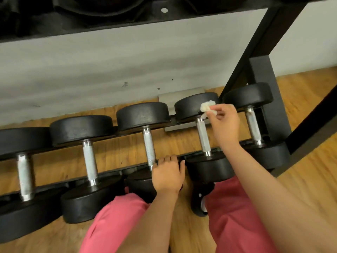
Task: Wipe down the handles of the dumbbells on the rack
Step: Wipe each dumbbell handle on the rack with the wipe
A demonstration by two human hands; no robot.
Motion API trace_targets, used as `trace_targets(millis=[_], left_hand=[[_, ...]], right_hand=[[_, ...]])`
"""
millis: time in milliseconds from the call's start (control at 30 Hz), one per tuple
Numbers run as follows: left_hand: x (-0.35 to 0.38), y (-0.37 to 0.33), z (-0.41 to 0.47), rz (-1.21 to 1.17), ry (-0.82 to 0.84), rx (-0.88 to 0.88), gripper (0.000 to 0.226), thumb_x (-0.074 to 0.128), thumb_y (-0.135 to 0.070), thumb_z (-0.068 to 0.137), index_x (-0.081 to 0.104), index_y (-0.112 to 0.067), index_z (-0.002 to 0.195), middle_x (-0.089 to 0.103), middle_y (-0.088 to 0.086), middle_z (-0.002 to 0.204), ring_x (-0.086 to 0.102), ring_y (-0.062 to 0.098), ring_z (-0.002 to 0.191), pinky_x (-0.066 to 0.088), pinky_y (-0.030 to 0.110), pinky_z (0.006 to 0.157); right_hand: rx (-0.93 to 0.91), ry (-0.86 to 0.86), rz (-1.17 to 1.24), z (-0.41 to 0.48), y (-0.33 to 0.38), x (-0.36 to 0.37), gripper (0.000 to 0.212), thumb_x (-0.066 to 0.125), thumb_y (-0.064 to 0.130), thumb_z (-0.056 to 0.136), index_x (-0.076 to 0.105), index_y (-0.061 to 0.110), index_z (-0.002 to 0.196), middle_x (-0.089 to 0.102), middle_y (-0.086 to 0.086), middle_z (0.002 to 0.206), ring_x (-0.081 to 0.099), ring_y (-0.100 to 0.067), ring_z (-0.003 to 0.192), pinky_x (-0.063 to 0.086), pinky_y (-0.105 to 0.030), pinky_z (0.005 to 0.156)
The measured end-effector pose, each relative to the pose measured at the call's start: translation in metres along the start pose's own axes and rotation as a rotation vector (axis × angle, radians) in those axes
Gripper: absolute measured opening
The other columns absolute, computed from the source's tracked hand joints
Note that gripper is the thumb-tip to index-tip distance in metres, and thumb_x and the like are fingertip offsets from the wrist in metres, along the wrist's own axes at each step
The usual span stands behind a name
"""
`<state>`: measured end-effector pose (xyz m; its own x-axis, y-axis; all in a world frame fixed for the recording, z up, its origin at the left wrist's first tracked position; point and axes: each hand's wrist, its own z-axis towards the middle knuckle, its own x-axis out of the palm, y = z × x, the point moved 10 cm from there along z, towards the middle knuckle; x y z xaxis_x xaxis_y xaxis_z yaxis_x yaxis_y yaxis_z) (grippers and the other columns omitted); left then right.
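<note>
Gym weight room, going by what's in front of me. Black round-headed dumbbells [144,115] with knurled steel handles [90,161] lie side by side across two low rails [113,172] of a black steel rack [262,79]. An upper tier [127,21] holds more dark rubber gear; can't tell what. Wood-look floor [310,189], plain pale scuffed wall [109,70] behind.

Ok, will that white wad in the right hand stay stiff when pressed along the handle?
Probably floppy: the white wad is crumpled, with a tail drooping toward the handle. Likely very light: the right hand merely pinches it. It should mould round that handle.
</note>
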<state>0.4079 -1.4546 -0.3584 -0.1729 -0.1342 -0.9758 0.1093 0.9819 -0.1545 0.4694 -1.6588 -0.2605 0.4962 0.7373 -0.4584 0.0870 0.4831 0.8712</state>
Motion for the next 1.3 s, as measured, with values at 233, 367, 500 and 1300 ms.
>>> trace_targets(millis=[233, 367, 500, 1300], left_hand=[[0.008, 0.001, 0.004, 0.073, 0.044, -0.017, 0.050, 0.030, -0.055, 0.099, 0.062, -0.021, 0.115, 0.066, 0.000, 0.108, 0.059, 0.021, 0.105, 0.046, 0.036, 0.084], [0.009, 0.001, 0.004, 0.086, 0.049, -0.022, 0.051, 0.030, -0.056, 0.099, 0.063, -0.020, 0.114, 0.067, 0.001, 0.108, 0.060, 0.021, 0.103, 0.046, 0.036, 0.083], [0.010, 0.000, 0.003, 0.090, 0.071, -0.020, 0.053, 0.029, -0.056, 0.099, 0.062, -0.019, 0.116, 0.067, 0.002, 0.109, 0.060, 0.022, 0.104, 0.046, 0.036, 0.084], [0.027, -0.036, 0.024, -0.846, -0.089, -0.264, 0.014, 0.048, -0.027, 0.099, 0.060, -0.023, 0.094, 0.062, -0.006, 0.098, 0.055, 0.018, 0.105, 0.048, 0.038, 0.089]], right_hand=[[-0.444, 0.232, -0.444, 0.008, 0.020, 0.064, 0.017, 0.063, 0.006, 0.089, 0.071, 0.004, 0.104, 0.061, -0.009, 0.107, 0.051, -0.023, 0.106, 0.044, -0.027, 0.085], [-0.572, 0.365, -0.465, 0.015, 0.021, 0.061, 0.014, 0.068, 0.002, 0.084, 0.072, 0.003, 0.098, 0.062, -0.009, 0.100, 0.051, -0.025, 0.101, 0.043, -0.028, 0.082], [-0.286, 0.207, -0.276, 0.032, 0.002, 0.033, 0.011, 0.067, 0.010, 0.089, 0.069, 0.008, 0.099, 0.056, 0.000, 0.101, 0.053, -0.014, 0.099, 0.043, -0.022, 0.085], [0.298, 0.742, -0.199, -0.035, -0.131, 0.027, 0.026, 0.073, 0.004, 0.081, 0.063, 0.024, 0.067, 0.065, 0.000, 0.076, 0.061, -0.016, 0.082, 0.048, -0.034, 0.085]])
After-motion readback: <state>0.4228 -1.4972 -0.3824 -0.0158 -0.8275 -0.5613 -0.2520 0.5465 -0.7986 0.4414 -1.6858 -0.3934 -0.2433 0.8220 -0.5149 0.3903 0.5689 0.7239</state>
